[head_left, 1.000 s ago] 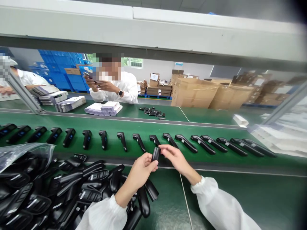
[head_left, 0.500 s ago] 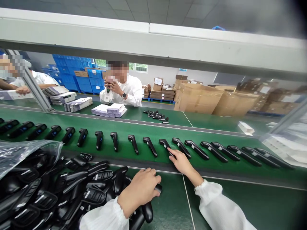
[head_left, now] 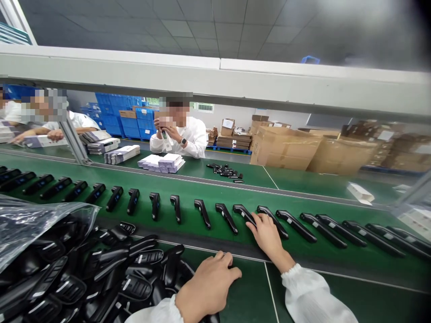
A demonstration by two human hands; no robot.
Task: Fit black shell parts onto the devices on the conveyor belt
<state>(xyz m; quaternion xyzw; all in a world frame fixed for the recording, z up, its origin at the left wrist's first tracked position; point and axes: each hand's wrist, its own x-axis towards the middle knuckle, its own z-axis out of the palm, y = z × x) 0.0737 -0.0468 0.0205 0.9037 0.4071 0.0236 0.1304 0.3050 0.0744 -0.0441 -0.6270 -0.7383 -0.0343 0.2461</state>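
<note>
Black handheld devices lie in a row on the green belt (head_left: 188, 188), angled heads toward the far side. My right hand (head_left: 267, 235) is over the row, its fingers spread, fingertips at one black device (head_left: 244, 212) and beside another (head_left: 266, 211). Near the table's front, my left hand (head_left: 212, 280) rests palm down with its fingers apart, at the right edge of a heap of black plastic parts (head_left: 134, 287). Nothing shows between its fingers; the underside of the palm is hidden.
A clear plastic bag (head_left: 43, 224) covers part of the heap. Across the belt a person (head_left: 191, 134) in white holds a device near stacked white boxes (head_left: 161, 162) and small black parts (head_left: 225, 171). More people work at far left. A metal beam (head_left: 168, 76) crosses above.
The view has tilted up. My right hand has opened out and shifted right along the row. A dark part that showed at my left thumb is no longer visible there; that hand's fingers have spread.
</note>
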